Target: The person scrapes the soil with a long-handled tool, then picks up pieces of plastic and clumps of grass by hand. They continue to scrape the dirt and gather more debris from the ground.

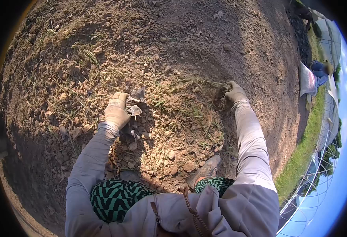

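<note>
My left hand [117, 111], in a pale work glove, is closed with crumpled scraps of grey plastic film [135, 103] sticking out from its fingers. Another grey scrap [134, 134] lies on the soil just below. To the right, my right hand [236, 93], gloved as well, has its fingers curled round a dark clump of dry weeds and soil [221, 97]. Between the two hands spreads a mat of pulled, partly green grass [193, 100] over the clods. Both forearms are in long pale sleeves.
Loose, cloddy soil [173, 47] stretches all around. My shoes [205, 170] stand in it close below the grass. At the far right a person [319, 73] is beside a white sack [308, 80], near a grass strip [301, 158] and metal hoop frames [319, 170].
</note>
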Tool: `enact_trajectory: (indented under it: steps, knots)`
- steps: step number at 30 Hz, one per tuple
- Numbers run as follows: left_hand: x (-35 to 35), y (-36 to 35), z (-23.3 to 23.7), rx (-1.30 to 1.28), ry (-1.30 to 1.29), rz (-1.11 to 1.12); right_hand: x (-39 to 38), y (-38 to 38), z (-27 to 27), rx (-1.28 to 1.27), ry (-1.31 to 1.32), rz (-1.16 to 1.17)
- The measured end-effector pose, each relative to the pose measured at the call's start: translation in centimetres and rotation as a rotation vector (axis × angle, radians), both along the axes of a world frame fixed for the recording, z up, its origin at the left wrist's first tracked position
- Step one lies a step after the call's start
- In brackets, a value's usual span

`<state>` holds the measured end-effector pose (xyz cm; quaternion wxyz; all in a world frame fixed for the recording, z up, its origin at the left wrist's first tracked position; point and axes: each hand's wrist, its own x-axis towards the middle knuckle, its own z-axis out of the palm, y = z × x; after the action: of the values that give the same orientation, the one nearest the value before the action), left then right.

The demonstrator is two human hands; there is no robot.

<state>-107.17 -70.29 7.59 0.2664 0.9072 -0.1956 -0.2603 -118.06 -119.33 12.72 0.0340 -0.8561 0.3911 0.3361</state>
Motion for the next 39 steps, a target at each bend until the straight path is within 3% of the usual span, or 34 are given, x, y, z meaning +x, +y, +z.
enact_trajectory:
  steps: [3,5,9,11,15,17,19,20,22,23,24,25,27,30,34,37,39]
  knots:
    - [-0.1,0.0,-0.7,-0.005,-0.036,-0.019,-7.4,-8.7,-4.1,0.162,-0.501,-0.552]
    - [0.0,-0.4,-0.5,0.031,-0.029,-0.024,-6.6,-4.1,-0.7,0.028,-0.497,-0.601]
    - [0.3,-0.8,-0.1,0.074,-0.013,-0.032,-5.4,-3.6,-6.3,-0.08,-0.379,-0.699]
    - [0.2,-0.9,-0.2,0.073,-0.015,-0.031,-2.8,1.5,-3.7,0.479,-0.765,-0.851]
    - [0.1,-0.8,-0.1,0.051,-0.045,-0.028,0.8,6.5,-6.5,0.712,-0.701,-0.411]
    - [0.0,-0.9,0.3,0.08,-0.011,-0.007,1.6,8.9,-4.1,0.456,-0.615,0.247]
    - [-0.4,-0.7,0.0,0.076,-0.05,-0.008,2.1,8.3,-2.2,0.668,-0.433,0.041]
    - [-0.4,-0.6,-0.2,0.062,-0.055,-0.008,1.4,5.8,-3.7,0.521,-0.404,-0.002]
    - [-0.4,-0.5,-0.4,0.044,-0.058,-0.01,1.3,2.6,-2.0,0.109,-0.414,0.164]
    - [-0.3,-0.5,-0.4,0.046,-0.048,-0.012,0.4,-2.1,-4.3,0.138,-0.458,-0.015]
    - [-0.3,-0.6,-0.3,0.048,-0.038,-0.016,-0.5,-4.6,-4.7,-0.023,-0.597,0.122]
    - [-0.1,-0.6,-0.2,0.052,-0.029,-0.02,-0.4,-5.8,-3.9,0.098,-0.638,-0.023]
    - [0.0,-0.9,0.3,0.072,-0.012,-0.022,-0.3,-6.1,-4.0,-0.135,-0.649,-0.111]
    - [0.2,-1.0,0.3,0.107,0.004,-0.024,1.1,-4.1,-6.1,-0.099,-0.674,-0.196]
    - [0.3,-1.2,0.4,0.139,0.014,-0.042,4.1,-1.9,-5.2,0.142,-0.218,-0.06]
    - [0.4,-1.2,0.6,0.146,0.034,-0.04,4.2,2.1,-2.9,0.764,-0.903,-0.547]
    - [0.4,-1.1,0.5,0.133,0.033,-0.042,4.5,5.4,-0.7,0.865,-0.998,-0.695]
